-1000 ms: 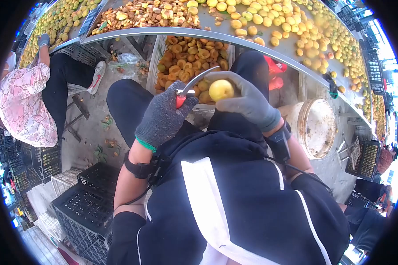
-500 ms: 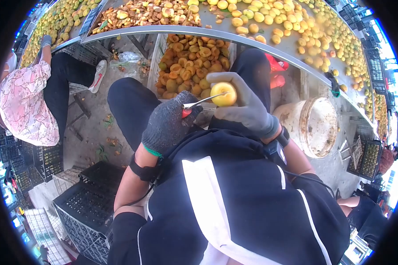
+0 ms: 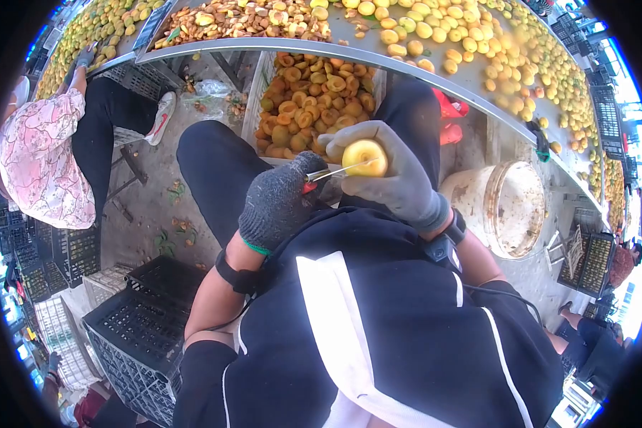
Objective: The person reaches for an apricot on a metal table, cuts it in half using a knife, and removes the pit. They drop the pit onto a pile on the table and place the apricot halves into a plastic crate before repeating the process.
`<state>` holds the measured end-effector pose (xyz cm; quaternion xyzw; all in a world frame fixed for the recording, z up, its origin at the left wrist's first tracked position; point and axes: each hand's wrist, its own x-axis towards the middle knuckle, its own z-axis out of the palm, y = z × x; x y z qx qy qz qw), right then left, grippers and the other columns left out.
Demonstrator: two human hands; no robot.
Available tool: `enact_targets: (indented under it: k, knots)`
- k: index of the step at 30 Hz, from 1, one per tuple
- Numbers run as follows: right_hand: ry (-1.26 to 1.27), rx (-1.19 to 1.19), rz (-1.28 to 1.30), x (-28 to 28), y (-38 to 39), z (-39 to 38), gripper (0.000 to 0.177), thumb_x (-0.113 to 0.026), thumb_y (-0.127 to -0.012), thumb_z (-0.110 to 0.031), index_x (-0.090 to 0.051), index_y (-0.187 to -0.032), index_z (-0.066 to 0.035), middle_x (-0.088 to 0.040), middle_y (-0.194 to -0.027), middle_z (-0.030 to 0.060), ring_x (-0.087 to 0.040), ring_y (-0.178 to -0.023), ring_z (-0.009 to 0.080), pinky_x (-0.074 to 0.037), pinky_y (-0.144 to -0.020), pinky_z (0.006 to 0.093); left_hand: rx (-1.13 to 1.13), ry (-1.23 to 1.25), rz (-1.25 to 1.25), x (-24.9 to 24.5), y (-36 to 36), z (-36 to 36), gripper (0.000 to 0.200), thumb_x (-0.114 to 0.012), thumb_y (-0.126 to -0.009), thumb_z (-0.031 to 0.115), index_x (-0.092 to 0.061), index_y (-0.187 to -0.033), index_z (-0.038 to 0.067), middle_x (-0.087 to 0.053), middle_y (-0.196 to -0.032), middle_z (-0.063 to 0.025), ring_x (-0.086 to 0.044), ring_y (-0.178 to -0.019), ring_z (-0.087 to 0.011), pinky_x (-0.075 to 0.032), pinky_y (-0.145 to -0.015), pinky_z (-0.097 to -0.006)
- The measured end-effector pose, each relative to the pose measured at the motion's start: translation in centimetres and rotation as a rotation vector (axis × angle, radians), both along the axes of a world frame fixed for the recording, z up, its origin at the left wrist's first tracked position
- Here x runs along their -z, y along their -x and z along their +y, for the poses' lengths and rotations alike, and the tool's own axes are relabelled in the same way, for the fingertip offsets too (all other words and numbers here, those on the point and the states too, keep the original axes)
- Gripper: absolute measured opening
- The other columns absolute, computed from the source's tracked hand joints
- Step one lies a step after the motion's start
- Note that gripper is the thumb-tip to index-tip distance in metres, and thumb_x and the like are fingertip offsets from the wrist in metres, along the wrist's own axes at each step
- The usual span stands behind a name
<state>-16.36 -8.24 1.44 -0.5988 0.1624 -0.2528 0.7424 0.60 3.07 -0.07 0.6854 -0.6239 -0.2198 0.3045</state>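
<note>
My left hand (image 3: 278, 196), in a dark knit glove with a green cuff, is closed around the red handle of a small knife (image 3: 326, 174). The thin blade reaches across to a yellow apricot (image 3: 364, 158) and meets its face. Grey-gloved, my right hand (image 3: 399, 171) holds that apricot between the thumb and fingers, above my lap. Just beyond both hands, between my knees, a crate (image 3: 253, 107) is filled with orange apricot halves (image 3: 310, 100).
A metal-edged table (image 3: 264, 48) ahead bears whole apricots (image 3: 442, 25) and a heap of apricot pits or pieces (image 3: 242, 20). A stained white bucket (image 3: 506, 207) stands at right, black crates (image 3: 135, 321) at lower left. Another person (image 3: 46, 153) sits at left.
Both hands have shifted slightly, the left one a little to the right and down. The blade now lies lower across the apricot. At left, the other person's gloved hand has moved over their fruit.
</note>
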Motion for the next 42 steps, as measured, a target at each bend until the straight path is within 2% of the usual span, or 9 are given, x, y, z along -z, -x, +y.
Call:
enact_targets:
  k: [7, 9, 19, 22, 25, 34, 37, 39, 42]
  knots:
    - [-0.012, -0.008, -0.019, -0.3, -0.3, 0.4, 0.043, -0.076, -0.079, -0.003, -0.052, -0.114, -0.004, -0.058, -0.112, 0.0077, -0.056, -0.112, 0.0170, -0.045, -0.095, 0.0291, -0.036, 0.045, 0.014, 0.1, 0.2, 0.2, 0.019, -0.062, -0.083, 0.002, -0.066, -0.102, 0.005, -0.067, -0.088, -0.0185, -0.067, -0.084, -0.0351, -0.053, -0.073, -0.0379]
    - [-0.142, 0.027, -0.038, -0.6, -0.5, 0.9, 0.040, -0.074, -0.082, -0.003, -0.052, -0.114, -0.004, -0.059, -0.110, 0.0078, -0.057, -0.110, 0.0185, -0.046, -0.094, 0.0297, -0.021, 0.146, -0.071, 1.4, 0.2, 0.3, 0.033, -0.071, -0.082, 0.024, -0.058, -0.109, 0.010, -0.066, -0.078, -0.0147, -0.066, -0.071, -0.0345, -0.052, -0.061, -0.0409]
    - [-0.173, 0.076, -0.176, 0.1, -2.4, 1.0, 0.035, -0.065, -0.086, 0.002, -0.051, -0.117, -0.003, -0.059, -0.111, 0.0080, -0.056, -0.117, 0.0219, -0.045, -0.100, 0.0310, -0.058, 0.071, 0.091, 1.9, 0.7, -1.1, 0.035, -0.064, -0.086, 0.019, -0.056, -0.116, 0.004, -0.066, -0.083, -0.0200, -0.065, -0.077, -0.0375, -0.051, -0.064, -0.0461]
    - [-0.361, 0.087, -0.223, -0.2, -2.7, 0.9, 0.033, -0.065, -0.087, -0.001, -0.052, -0.117, -0.003, -0.060, -0.114, 0.0091, -0.056, -0.115, 0.0198, -0.044, -0.100, 0.0313, -0.105, 0.024, 0.036, 1.5, 0.7, -1.7, 0.032, -0.062, -0.086, 0.015, -0.056, -0.115, 0.004, -0.065, -0.083, -0.0211, -0.065, -0.077, -0.0381, -0.052, -0.065, -0.0463]
    - [-0.203, 0.159, -0.114, -0.1, -2.8, 0.8, 0.037, -0.066, -0.087, -0.003, -0.051, -0.121, -0.002, -0.060, -0.115, 0.0090, -0.056, -0.114, 0.0174, -0.044, -0.099, 0.0302, -0.102, 0.070, 0.008, 2.7, 0.2, -2.4, 0.031, -0.062, -0.086, 0.013, -0.057, -0.115, 0.006, -0.066, -0.084, -0.0203, -0.065, -0.078, -0.0378, -0.052, -0.065, -0.0463]
    - [-0.336, 0.126, 0.187, -1.2, -1.8, 0.6, 0.038, -0.064, -0.095, -0.026, -0.054, -0.124, -0.003, -0.058, -0.104, -0.0003, -0.053, -0.096, 0.0071, -0.044, -0.084, 0.0200, -0.177, 0.133, -0.035, 2.7, 0.1, -2.1, 0.022, -0.064, -0.086, 0.016, -0.059, -0.105, 0.007, -0.066, -0.084, -0.0194, -0.064, -0.078, -0.0385, -0.052, -0.066, -0.0459]
    - [-0.194, 0.114, 0.230, -1.4, -1.4, 0.4, 0.041, -0.066, -0.093, -0.027, -0.053, -0.125, -0.004, -0.057, -0.101, -0.0007, -0.053, -0.088, 0.0052, -0.045, -0.076, 0.0201, -0.104, 0.126, -0.018, 1.2, -0.8, -1.0, 0.021, -0.066, -0.087, 0.016, -0.061, -0.104, 0.006, -0.067, -0.082, -0.0162, -0.068, -0.076, -0.0329, -0.053, -0.064, -0.0402]
    - [-0.197, 0.195, 0.188, -0.6, -0.8, -0.5, 0.045, -0.067, -0.092, -0.027, -0.051, -0.128, -0.005, -0.057, -0.099, -0.0006, -0.053, -0.080, 0.0045, -0.044, -0.067, 0.0204, -0.182, 0.360, 0.491, 0.3, -1.8, -0.5, 0.016, -0.063, -0.090, 0.004, -0.061, -0.105, 0.004, -0.069, -0.088, -0.0090, -0.067, -0.077, -0.0198, -0.053, -0.068, -0.0297]
    - [-0.340, 0.037, 0.103, -0.7, -0.6, -0.3, 0.043, -0.061, -0.095, -0.028, -0.049, -0.130, -0.006, -0.057, -0.091, 0.0020, -0.053, -0.074, 0.0070, -0.043, -0.061, 0.0209, -0.315, 0.245, 0.542, -2.5, -2.9, -0.1, 0.012, -0.064, -0.091, 0.004, -0.063, -0.102, 0.002, -0.067, -0.092, -0.0044, -0.062, -0.079, -0.0114, -0.052, -0.069, -0.0258]
